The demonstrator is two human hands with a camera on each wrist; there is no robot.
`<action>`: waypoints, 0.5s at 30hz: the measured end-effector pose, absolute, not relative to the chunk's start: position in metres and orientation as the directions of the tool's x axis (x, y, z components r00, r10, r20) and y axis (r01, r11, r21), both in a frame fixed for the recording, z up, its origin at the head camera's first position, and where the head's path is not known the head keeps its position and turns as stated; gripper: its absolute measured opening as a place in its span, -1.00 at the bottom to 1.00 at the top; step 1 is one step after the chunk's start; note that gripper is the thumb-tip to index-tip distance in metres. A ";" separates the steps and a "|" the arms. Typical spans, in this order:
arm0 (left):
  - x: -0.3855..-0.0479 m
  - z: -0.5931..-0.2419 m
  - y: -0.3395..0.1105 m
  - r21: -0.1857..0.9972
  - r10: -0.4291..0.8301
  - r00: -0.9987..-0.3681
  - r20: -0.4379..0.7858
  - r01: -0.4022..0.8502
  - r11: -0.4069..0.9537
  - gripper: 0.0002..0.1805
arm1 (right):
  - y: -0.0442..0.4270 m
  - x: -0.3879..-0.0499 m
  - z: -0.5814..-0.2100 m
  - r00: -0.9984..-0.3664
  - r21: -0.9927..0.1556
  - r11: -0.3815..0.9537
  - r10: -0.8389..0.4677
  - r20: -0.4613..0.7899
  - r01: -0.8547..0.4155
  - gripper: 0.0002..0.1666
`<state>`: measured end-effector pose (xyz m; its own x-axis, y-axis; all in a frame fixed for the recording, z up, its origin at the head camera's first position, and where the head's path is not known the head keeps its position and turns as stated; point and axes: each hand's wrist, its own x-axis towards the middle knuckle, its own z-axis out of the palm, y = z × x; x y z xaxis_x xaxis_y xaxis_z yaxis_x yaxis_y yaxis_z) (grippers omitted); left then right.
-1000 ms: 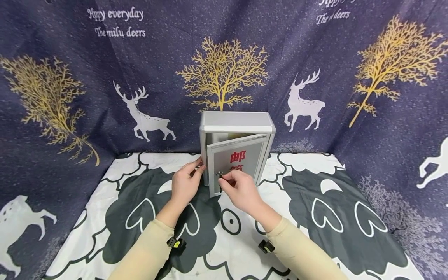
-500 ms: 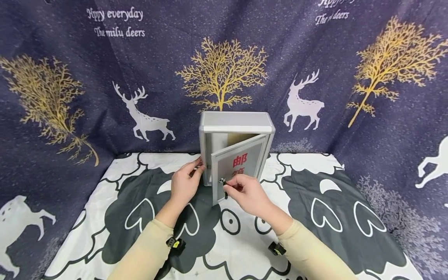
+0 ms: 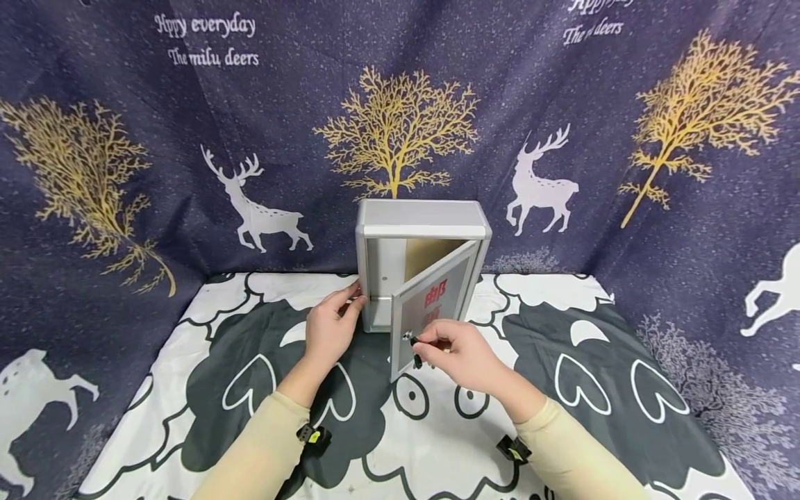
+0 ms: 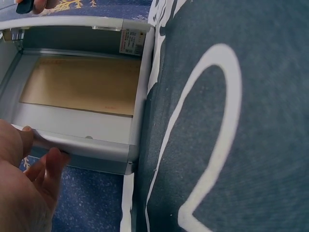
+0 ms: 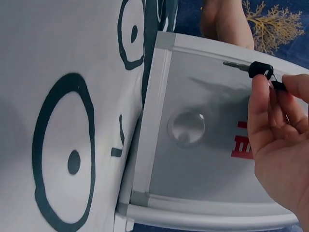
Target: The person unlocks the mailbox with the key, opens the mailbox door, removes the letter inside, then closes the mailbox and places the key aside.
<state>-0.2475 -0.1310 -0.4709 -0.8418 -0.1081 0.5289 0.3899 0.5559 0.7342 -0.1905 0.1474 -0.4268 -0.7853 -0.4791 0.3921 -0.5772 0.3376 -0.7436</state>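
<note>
**Box door swung out, keys pinched at its lock**

Your box stands upright on the cloth-covered tabletop. Its door angles toward you, hinged on the right, leaving an open gap between its free edge and the box's left wall. Your left hand grips that wall's edge, apart from the door; your right hand pinches the black-headed keys at the lock. From your head view, the door partly hides the flat brown piece inside, and your right hand covers lower red lettering. Your right-wrist view hides the lock.
</note>
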 end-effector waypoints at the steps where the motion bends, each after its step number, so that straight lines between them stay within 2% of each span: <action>1: -0.248 -0.471 -0.131 0.735 -0.109 -0.843 0.527 0.388 0.556 -0.61 | 0.149 -0.190 -0.427 -0.785 -0.749 0.331 -0.484 0.387 -0.573 -0.85; 15: -0.247 -0.472 -0.132 0.731 -0.106 -0.842 0.529 0.388 0.561 -0.60 | 0.178 -0.192 -0.425 -0.743 -0.789 0.259 -0.579 0.335 -0.557 -0.85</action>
